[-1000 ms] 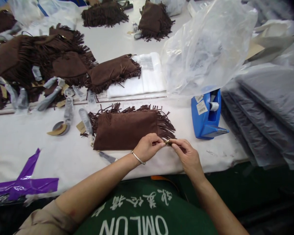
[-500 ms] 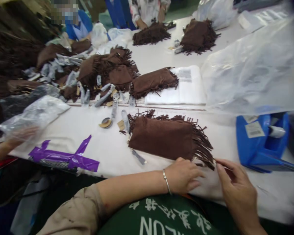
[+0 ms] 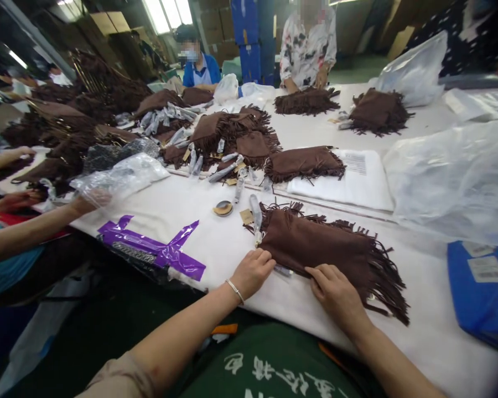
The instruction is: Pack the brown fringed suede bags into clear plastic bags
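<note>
I see a long white desk [image 3: 216, 249] running away from me, covered far back with heaps of brown fringed bags [image 3: 228, 132] and their wrapped straps. To my right a big clear plastic bag [image 3: 452, 177] lies slumped on the desk, and below it the corner of a blue tape dispenser [image 3: 481, 287] shows at the frame edge. A folded white sheet [image 3: 357, 182] lies past my work, with one fringed bag resting on its left end.

Directly before me lies the brown fringed pouch [image 3: 327, 251], flat on the desk near its front edge, fringe trailing to the right. My right hand [image 3: 336, 293] rests on its near edge, fingers curled down onto the suede, pressing it rather than pinching anything I can make out. My left hand [image 3: 253, 271] sits at the pouch's near left corner, fingers bent and touching the fabric; whether they pinch it, I cannot tell. A thin bracelet [image 3: 234, 290] circles that wrist.

Left of the pouch, purple tape [image 3: 157, 251] lies on the desk. Between tape and pouch sit a small round tape roll [image 3: 223, 208] and a cardboard tag [image 3: 246, 216]. A co-worker's hand [image 3: 87, 202] at far left touches crinkled plastic.
</note>
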{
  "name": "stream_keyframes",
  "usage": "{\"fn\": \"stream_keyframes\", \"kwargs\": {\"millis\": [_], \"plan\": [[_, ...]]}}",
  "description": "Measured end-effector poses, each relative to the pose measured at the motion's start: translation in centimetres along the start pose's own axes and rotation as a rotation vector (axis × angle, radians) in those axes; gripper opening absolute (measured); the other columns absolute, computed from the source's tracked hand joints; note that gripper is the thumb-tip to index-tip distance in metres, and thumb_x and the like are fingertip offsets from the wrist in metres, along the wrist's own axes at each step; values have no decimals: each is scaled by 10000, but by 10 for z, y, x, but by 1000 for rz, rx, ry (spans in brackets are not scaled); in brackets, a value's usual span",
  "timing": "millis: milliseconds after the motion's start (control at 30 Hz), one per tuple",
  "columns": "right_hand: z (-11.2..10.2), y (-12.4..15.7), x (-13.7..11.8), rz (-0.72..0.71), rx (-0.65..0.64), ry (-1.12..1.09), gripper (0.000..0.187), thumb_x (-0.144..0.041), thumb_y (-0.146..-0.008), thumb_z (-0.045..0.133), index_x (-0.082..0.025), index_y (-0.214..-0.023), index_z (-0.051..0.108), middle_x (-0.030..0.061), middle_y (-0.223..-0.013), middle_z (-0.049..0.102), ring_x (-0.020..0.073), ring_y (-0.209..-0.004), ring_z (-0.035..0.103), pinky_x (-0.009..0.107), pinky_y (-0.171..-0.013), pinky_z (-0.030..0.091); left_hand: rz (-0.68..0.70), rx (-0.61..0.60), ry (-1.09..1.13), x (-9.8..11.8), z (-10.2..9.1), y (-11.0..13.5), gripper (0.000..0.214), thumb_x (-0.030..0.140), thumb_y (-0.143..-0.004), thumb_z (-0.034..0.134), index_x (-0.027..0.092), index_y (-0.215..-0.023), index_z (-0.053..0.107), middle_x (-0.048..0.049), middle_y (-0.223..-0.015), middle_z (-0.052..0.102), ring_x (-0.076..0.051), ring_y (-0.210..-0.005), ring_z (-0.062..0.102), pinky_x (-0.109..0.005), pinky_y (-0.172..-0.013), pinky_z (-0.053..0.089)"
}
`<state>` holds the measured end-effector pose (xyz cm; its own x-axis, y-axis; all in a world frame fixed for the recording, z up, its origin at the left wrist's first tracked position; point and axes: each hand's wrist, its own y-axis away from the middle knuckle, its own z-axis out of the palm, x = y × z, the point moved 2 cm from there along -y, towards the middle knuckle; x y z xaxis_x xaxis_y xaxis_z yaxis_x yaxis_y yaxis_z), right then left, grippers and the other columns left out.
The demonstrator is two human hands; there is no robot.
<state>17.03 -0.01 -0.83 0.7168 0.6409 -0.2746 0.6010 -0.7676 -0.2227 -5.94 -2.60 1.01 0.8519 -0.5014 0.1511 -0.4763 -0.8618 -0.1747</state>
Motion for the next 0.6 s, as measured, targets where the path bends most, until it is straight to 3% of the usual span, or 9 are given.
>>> {"fn": "stream_keyframes", "kwargs": {"millis": [133,267,333,400,500,600], "plan": [[-15,19,4,18,-43,-52,264,-167,-870,473,-212,-1112,571,39,-925,583,210,-919,546,361,-858,451,65,-2,20,23,5,-6,213,198,-931,380,156,-807,547,-67,-847,525,-186,-791,477,-316,-713,435],[-29,53,4,87,-116,-131,221,-253,-889,492,-250,-1102,551,32,-1001,580,208,-963,541,355,-859,455,62,88,286,38,-4,16,171,217,-929,410,165,-937,573,-51,-847,571,-166,-801,510,-280,-735,443],[-33,59,-5,121,-64,-144,240,-315,-901,497,-255,-1129,538,39,-1030,578,217,-985,534,370,-876,449,-84,184,431,26,-13,26,190,252,-931,420,172,-1009,574,-51,-874,600,-157,-846,536,-269,-784,443],[-32,52,-22,106,4,-154,276,-347,-903,503,-254,-1162,526,48,-1041,578,225,-999,528,384,-892,439,-294,245,473,4,-20,26,226,312,-934,415,178,-960,596,-54,-872,622,-158,-846,560,-269,-784,441],[-18,26,-53,16,-4,-161,271,-308,-903,513,-244,-1166,531,57,-1050,575,233,-1002,522,394,-885,434,-547,173,391,-31,-23,4,347,457,-906,419,193,-809,621,-51,-784,642,-181,-752,591,-292,-705,439],[1,4,-69,-18,-45,-127,261,-245,-891,525,-225,-1150,541,68,-1040,571,247,-976,520,408,-849,439,-708,72,333,-51,-16,-33,390,549,-801,528,181,-706,616,-74,-715,641,-228,-714,612,-314,-652,433]]}}
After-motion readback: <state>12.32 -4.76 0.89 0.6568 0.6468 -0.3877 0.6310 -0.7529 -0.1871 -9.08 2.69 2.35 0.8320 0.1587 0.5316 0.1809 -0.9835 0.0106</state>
